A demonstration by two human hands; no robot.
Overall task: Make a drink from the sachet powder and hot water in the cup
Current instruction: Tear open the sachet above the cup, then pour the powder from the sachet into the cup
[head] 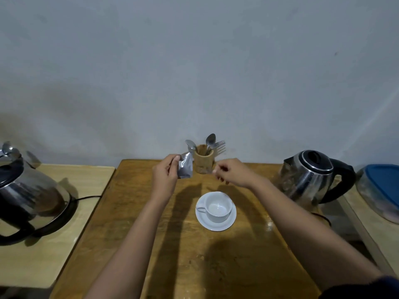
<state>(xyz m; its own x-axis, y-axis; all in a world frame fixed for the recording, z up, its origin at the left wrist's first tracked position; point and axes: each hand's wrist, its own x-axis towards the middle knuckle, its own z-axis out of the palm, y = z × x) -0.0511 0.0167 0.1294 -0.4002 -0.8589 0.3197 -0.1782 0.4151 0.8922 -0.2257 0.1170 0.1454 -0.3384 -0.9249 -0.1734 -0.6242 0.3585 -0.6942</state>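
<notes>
A white cup stands empty on a white saucer in the middle of the brown wooden table. Above the table's far part, my left hand holds a silver sachet upright by its left edge. To the right of the sachet, my right hand hovers with its fingertips pinched together on what looks like a tiny torn strip; I cannot tell for sure. A steel kettle with a black lid and handle stands at the table's right side.
A wooden holder with spoons and a fork stands at the table's far edge by the wall. A second steel kettle sits on a lighter table at left. At far right is a steel container with a blue lid.
</notes>
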